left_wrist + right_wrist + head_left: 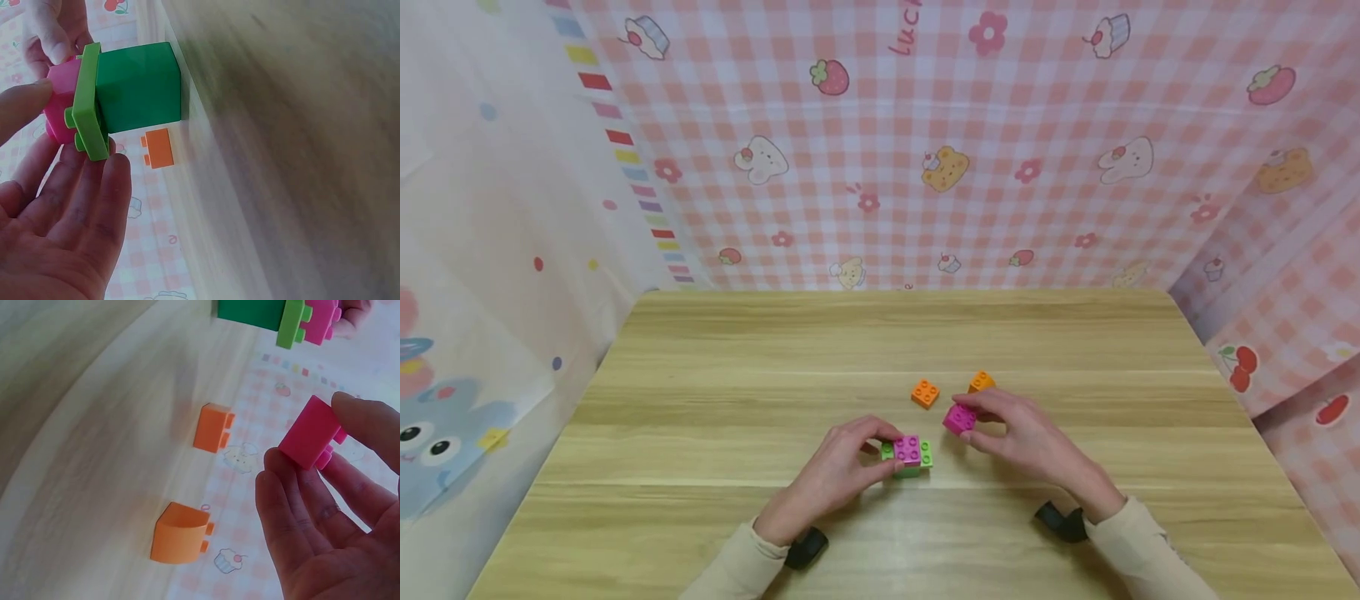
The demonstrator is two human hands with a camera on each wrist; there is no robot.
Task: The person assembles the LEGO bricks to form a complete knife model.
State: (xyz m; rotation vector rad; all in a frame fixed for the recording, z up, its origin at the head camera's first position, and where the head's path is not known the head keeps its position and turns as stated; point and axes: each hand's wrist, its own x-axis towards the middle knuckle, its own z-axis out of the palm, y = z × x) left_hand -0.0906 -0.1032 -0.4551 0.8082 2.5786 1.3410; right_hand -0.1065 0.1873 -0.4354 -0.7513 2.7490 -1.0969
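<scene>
While the left hand [838,467] pinches the pink brick [907,450] atop the lime plate [927,455] and green block [907,472] in the head view, the right hand [1015,429] holds the magenta brick [958,419] to the right and slightly farther out. The orange brick [925,394] and curved orange brick [982,381] lie on the desk [722,358] beyond the hands. Both grips are narrow, which should suit fine alignment. In the left wrist view, the green block stands beyond the left hand, under the lime plate; bracing this column straight down would likely stop it tipping. In the right wrist view, the magenta brick sits tilted between the right hand's fingertips, well off the desk, studs upward; levelling it with its underside clear of fingers seems wise
</scene>
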